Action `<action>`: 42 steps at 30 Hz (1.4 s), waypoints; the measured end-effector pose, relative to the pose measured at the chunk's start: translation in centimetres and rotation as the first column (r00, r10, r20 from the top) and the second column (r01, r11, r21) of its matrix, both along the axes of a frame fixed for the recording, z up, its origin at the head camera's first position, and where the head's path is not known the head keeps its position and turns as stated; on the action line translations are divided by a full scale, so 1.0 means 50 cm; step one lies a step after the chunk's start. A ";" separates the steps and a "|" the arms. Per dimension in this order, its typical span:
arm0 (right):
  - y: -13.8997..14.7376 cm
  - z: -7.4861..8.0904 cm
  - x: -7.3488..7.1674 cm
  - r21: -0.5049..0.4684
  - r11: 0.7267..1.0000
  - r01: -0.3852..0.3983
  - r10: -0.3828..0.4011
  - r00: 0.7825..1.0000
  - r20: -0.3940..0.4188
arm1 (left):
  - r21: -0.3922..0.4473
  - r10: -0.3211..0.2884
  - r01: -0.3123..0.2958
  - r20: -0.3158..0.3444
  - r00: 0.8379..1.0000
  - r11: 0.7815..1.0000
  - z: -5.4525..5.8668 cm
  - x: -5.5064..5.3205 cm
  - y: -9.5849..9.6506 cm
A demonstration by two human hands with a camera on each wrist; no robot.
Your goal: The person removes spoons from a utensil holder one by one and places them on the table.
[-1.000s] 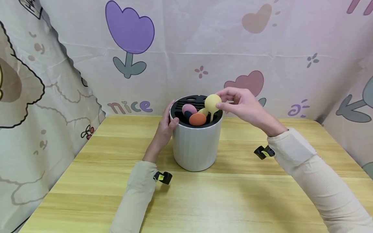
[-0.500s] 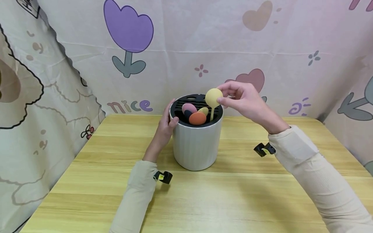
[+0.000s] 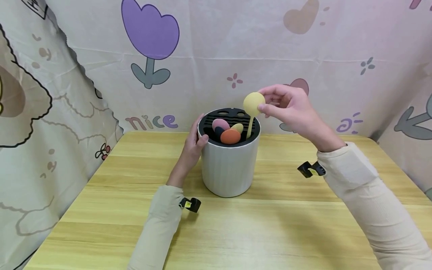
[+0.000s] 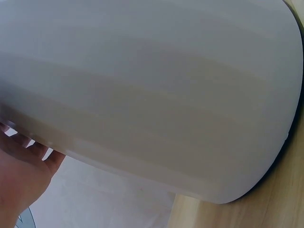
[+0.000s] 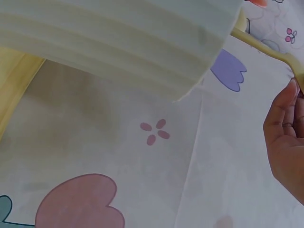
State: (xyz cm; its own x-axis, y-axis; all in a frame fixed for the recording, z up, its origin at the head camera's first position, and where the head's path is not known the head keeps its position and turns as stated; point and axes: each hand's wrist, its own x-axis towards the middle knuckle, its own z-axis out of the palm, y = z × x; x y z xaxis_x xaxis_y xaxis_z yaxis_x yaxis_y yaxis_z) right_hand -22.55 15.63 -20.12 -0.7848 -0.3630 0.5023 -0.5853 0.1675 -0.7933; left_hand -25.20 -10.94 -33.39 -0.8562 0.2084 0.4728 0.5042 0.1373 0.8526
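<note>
A white ribbed utensil holder (image 3: pixel 229 168) with a black slotted top (image 3: pixel 221 117) stands upright on the wooden table. My left hand (image 3: pixel 194 148) grips its left side near the rim, thumb at the front; in the left wrist view its fingers (image 4: pixel 54 159) lie against the wall. My right hand (image 3: pixel 290 107) pinches the round head of a yellow spoon (image 3: pixel 254 104) between thumb and fingers. The spoon's thin handle slants down into the top, its lower end hidden inside. Pink (image 3: pixel 221 125), orange (image 3: pixel 230 136), dark blue and yellow-green rounded heads of other utensils poke out beside it.
The light wooden table (image 3: pixel 135 210) reaches back to a patterned cloth backdrop (image 3: pixel 209 45) close behind the holder. Another cloth (image 3: pixel 67 150) hangs along the left side. Small black cameras sit on both wrists.
My right hand has risen and shifted slightly right with the yellow spoon, so more of its handle shows above the top. My left hand has stayed on the holder.
</note>
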 end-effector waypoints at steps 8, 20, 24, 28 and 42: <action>0.006 0.017 0.008 0.015 0.999 0.032 -0.031 0.999 -0.021 | 0.001 0.001 -0.001 0.011 1.000 1.000 0.003 0.003 0.002; 0.015 0.045 0.017 -0.109 0.994 -0.024 0.019 0.999 -0.040 | -0.007 0.005 -0.005 0.017 1.000 1.000 0.001 0.002 0.003; 0.018 0.057 0.023 -0.075 0.997 0.022 -0.029 0.996 -0.090 | -0.007 0.005 -0.005 0.017 1.000 1.000 0.001 0.003 0.003; 0.022 0.063 0.028 -0.095 0.995 0.006 -0.014 0.997 -0.080 | -0.003 0.001 -0.001 0.019 1.000 1.000 -0.001 0.001 0.003; 0.031 0.090 0.041 -0.223 0.974 -0.028 -0.005 0.989 -0.149 | 0.014 -0.008 0.008 -0.002 1.000 1.000 0.001 0.002 0.004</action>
State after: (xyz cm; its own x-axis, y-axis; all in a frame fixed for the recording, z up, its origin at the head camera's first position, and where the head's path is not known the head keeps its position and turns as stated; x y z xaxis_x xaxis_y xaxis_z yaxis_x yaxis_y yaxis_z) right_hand -20.48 17.20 -15.62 -0.6920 -0.2365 0.6820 -0.6998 -0.0120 -0.7143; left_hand -25.10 -10.73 -33.36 -0.8534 0.2085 0.4778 0.5073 0.1212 0.8532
